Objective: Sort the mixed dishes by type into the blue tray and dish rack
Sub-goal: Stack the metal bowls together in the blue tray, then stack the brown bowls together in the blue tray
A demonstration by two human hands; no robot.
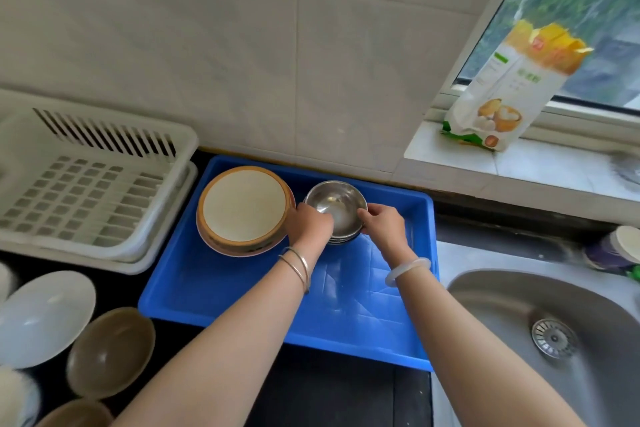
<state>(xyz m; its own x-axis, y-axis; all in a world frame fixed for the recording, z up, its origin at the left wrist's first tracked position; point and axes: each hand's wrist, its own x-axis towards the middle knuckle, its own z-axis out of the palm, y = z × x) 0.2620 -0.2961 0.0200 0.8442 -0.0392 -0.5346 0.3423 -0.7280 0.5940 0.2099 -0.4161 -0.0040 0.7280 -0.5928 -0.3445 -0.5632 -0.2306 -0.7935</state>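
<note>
- Head view: we see left hand (309, 225) and right hand (383, 226) clamped on opposite rims of steel bowl stack (335, 208), inside blue tray (214, 291) beside plates (244, 208).
- White dish rack (86, 184) left, sink (554, 322) right, dark counter.
- Bowls (110, 350) bottom-left partly cut off.

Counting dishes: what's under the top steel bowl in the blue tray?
Rims of more steel bowls show nested beneath the top steel bowl in the blue tray. Both hands cover the sides, so the count stays unclear.
</note>
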